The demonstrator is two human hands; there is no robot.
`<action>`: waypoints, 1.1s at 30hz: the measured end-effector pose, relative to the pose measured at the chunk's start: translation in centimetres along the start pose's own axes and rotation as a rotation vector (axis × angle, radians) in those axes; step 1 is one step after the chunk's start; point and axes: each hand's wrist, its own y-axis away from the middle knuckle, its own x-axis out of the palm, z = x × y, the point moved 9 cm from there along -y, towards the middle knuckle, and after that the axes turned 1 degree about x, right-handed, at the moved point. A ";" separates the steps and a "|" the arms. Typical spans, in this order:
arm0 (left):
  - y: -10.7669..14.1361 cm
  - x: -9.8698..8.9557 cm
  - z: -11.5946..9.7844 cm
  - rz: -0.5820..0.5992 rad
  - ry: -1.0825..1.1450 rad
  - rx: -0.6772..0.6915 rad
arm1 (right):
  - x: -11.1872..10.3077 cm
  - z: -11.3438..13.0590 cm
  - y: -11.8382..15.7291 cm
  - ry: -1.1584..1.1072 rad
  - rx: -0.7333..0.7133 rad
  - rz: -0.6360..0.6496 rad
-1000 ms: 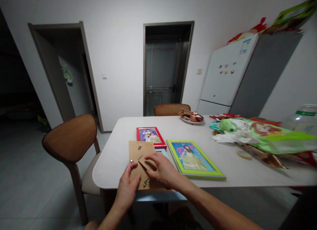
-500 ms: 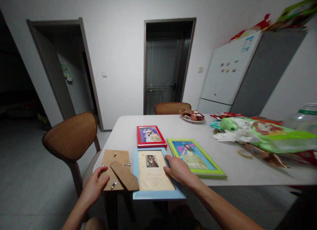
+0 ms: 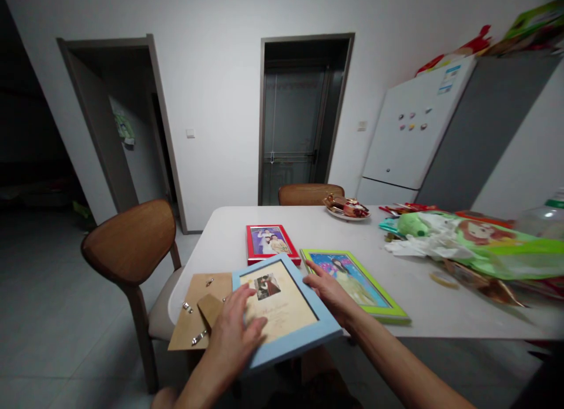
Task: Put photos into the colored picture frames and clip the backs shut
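At the white table [image 3: 220, 235], the blue frame [image 3: 304, 337] sits slanted between two hands, beside the brown backing board [image 3: 189, 324]. The left hand [image 3: 235, 324] spreads wide over its left side; the right hand [image 3: 330, 288] meets its right border — how firmly, I can't tell. Half a second ago the frame sat squarer, left fingers at the board.
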 end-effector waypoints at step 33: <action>1.1 -0.9 -2.7 -0.195 0.115 0.121 | 2.3 4.4 2.3 -0.261 0.068 0.186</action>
